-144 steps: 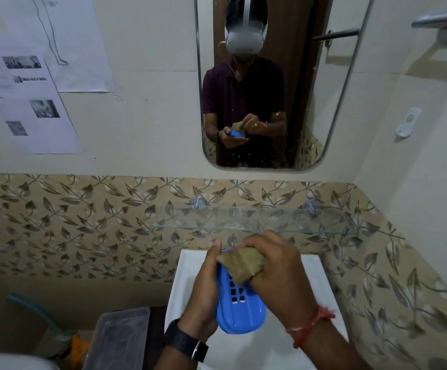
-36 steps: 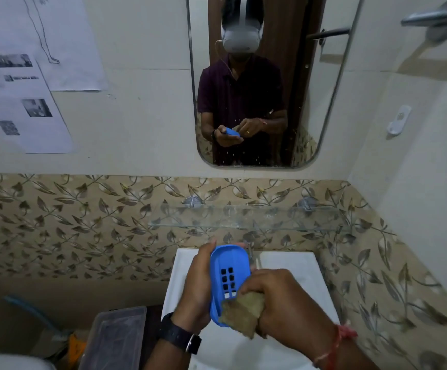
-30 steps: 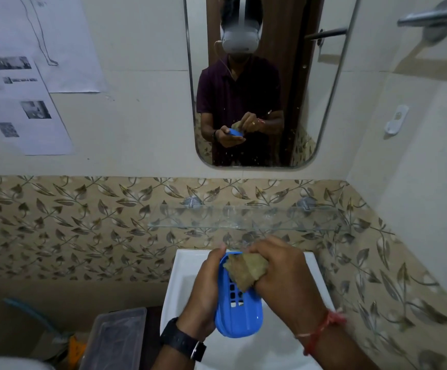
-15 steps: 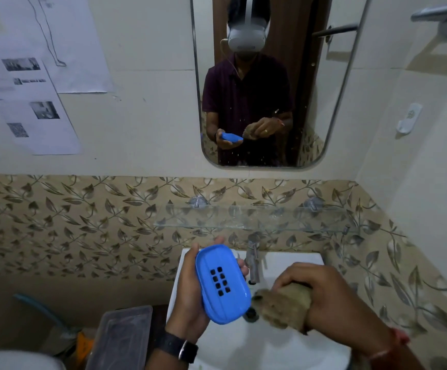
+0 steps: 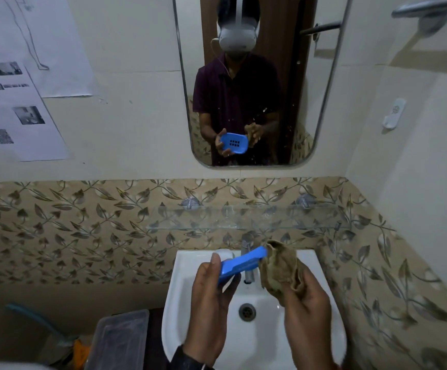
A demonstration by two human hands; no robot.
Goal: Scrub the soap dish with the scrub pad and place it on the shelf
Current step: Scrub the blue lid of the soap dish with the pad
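Currently, lower centre of frame: left hand (image 5: 211, 297) grip holds the blue soap dish (image 5: 241, 264) edge-on and tilted above the white sink (image 5: 179, 303). Right hand (image 5: 307, 311) grip clutches the crumpled brown scrub pad (image 5: 281, 268), just beside the dish's right end; contact unclear. Glass shelf (image 5: 243, 221) mid-frame, above both.

A white sink (image 5: 182, 289) with a tap (image 5: 246, 243) sits below a wall mirror (image 5: 283, 76), a clear box (image 5: 121, 340) beside it.
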